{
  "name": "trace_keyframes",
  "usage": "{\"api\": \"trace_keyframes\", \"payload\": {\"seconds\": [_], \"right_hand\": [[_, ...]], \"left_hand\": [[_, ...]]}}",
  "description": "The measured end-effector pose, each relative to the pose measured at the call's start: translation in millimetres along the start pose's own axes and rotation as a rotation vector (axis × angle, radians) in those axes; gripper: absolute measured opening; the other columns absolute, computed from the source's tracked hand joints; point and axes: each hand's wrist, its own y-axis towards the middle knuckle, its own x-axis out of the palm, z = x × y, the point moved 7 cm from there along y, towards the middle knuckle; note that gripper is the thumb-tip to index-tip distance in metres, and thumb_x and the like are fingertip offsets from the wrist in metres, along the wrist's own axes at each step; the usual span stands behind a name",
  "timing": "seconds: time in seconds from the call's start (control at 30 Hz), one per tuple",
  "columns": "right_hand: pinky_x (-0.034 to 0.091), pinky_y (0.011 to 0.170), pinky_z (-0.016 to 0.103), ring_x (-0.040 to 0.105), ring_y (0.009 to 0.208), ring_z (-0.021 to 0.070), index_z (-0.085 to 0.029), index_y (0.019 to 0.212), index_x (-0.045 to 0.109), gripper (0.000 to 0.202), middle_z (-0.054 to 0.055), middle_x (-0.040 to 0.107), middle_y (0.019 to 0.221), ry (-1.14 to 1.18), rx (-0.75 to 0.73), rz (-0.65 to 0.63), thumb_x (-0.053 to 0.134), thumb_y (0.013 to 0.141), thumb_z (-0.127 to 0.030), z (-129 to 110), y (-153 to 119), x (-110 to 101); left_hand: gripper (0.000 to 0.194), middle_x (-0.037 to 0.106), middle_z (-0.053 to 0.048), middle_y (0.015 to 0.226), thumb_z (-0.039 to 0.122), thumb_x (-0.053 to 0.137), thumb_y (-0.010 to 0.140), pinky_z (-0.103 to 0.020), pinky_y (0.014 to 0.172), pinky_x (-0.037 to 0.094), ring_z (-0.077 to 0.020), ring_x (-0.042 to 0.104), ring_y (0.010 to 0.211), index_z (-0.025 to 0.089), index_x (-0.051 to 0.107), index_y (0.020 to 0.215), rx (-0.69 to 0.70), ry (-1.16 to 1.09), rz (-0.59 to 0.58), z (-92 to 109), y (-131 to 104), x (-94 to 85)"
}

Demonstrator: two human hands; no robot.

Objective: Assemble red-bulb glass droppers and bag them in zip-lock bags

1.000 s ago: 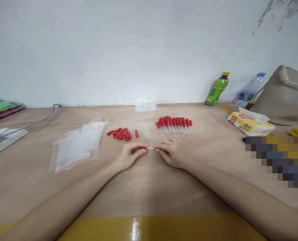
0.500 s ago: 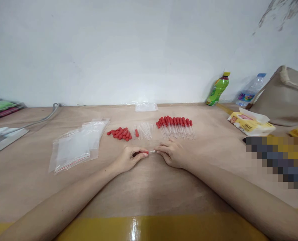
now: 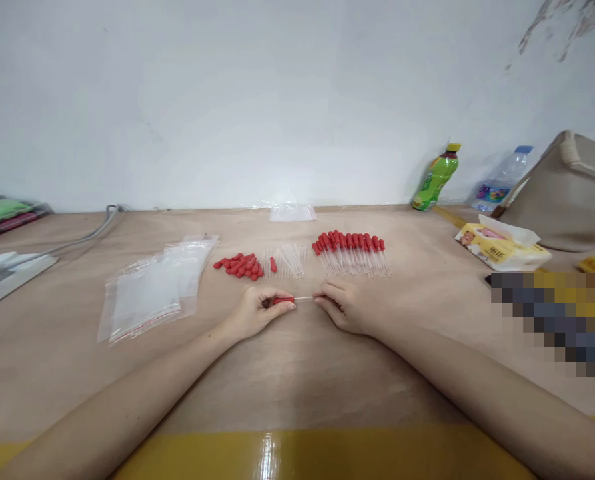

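Between finger and thumb, my left hand (image 3: 261, 311) pinches a red rubber dropper bulb (image 3: 283, 301). A thin clear glass tube (image 3: 304, 298) runs from the bulb's open end to my right hand (image 3: 343, 307), whose fingertips are closed on its other end. Behind my left hand lies a heap of loose red bulbs (image 3: 240, 265). To its right are several clear tubes (image 3: 291, 260), with one red bulb (image 3: 273, 265) lying on them. Beyond my right hand, droppers with red bulbs fitted (image 3: 350, 250) lie side by side in a row.
Clear zip bags (image 3: 150, 290) lie overlapping at the left, and another bag (image 3: 292, 213) lies by the wall. A green drink bottle (image 3: 435, 179), a water bottle (image 3: 502, 180), a tissue pack (image 3: 502, 248) and a beige bag (image 3: 557, 193) stand at the right. A grey cable (image 3: 85, 237) crosses the far left.
My right fingers have slid slightly right and drawn closer together, so more of the tube shows between my hands. The bulb in my left hand is more visible.
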Motion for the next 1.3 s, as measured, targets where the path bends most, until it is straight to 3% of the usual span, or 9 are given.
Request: {"api": "trace_keyframes", "payload": {"seconds": [0.27, 0.57, 0.77, 1.0, 1.1, 1.3], "right_hand": [[0.040, 0.061, 0.023, 0.050, 0.069, 0.0124, -0.017, 0.087, 0.058, 0.022, 0.005, 0.056, 0.078, -0.063, -0.024, -0.002, 0.037, 0.088, -0.022, 1.3, -2.6, 9.0], [0.033, 0.053, 0.023, 0.050, 0.060, 0.0109, -0.017, 0.085, 0.062, 0.022, 0.002, 0.059, 0.074, -0.194, 0.000, 0.001, 0.040, 0.086, -0.021, -6.7, 0.4, 8.3], [0.036, 0.061, 0.022, 0.053, 0.067, 0.0117, -0.015, 0.083, 0.061, 0.022, 0.004, 0.061, 0.075, -0.049, 0.121, -0.071, 0.040, 0.085, -0.019, -2.9, 1.9, 16.9], [0.028, 0.051, 0.020, 0.043, 0.053, 0.0083, -0.016, 0.066, 0.056, 0.025, -0.001, 0.054, 0.058, 0.078, 0.308, -0.215, 0.040, 0.085, -0.022, 2.7, 4.7, 24.1], [0.027, 0.051, 0.020, 0.042, 0.053, 0.0078, -0.016, 0.067, 0.056, 0.024, -0.002, 0.052, 0.057, 0.109, 0.364, -0.248, 0.041, 0.085, -0.023, 6.3, 7.8, 24.4], [0.028, 0.051, 0.020, 0.044, 0.055, 0.0082, -0.016, 0.067, 0.056, 0.019, -0.001, 0.056, 0.061, 0.105, 0.324, -0.269, 0.046, 0.082, -0.023, 1.8, 14.6, 14.1]], "left_hand": [[0.022, 0.067, -0.002, 0.067, 0.035, 0.060, 0.075, -0.022, 0.050, 0.039, -0.0116, 0.052, 0.054, 0.016, 0.069, 0.081, 0.022, 0.009, -0.060, 5.3, -0.9, 3.5], [0.019, 0.068, -0.004, 0.072, 0.030, 0.061, 0.075, -0.022, 0.057, 0.044, -0.0137, 0.059, 0.063, 0.014, 0.068, 0.082, 0.056, 0.033, -0.062, 9.0, -0.7, 3.6], [0.016, 0.069, -0.004, 0.073, 0.027, 0.062, 0.074, -0.023, 0.058, 0.045, -0.0139, 0.060, 0.063, 0.014, 0.068, 0.082, 0.103, 0.045, -0.044, 12.0, -0.8, 1.7], [0.016, 0.069, -0.005, 0.073, 0.027, 0.061, 0.076, -0.023, 0.058, 0.046, -0.0135, 0.061, 0.063, 0.014, 0.068, 0.082, 0.210, 0.084, -0.047, 13.8, -1.7, 3.3], [0.017, 0.069, -0.004, 0.073, 0.028, 0.061, 0.076, -0.022, 0.057, 0.046, -0.0134, 0.061, 0.063, 0.015, 0.067, 0.083, 0.241, 0.108, -0.024, 12.0, -0.3, 1.7], [0.022, 0.064, -0.006, 0.085, 0.028, 0.060, 0.077, -0.025, 0.064, 0.047, -0.0144, 0.059, 0.071, 0.015, 0.064, 0.094, 0.297, 0.165, 0.073, 15.1, -0.6, -5.6]]}}
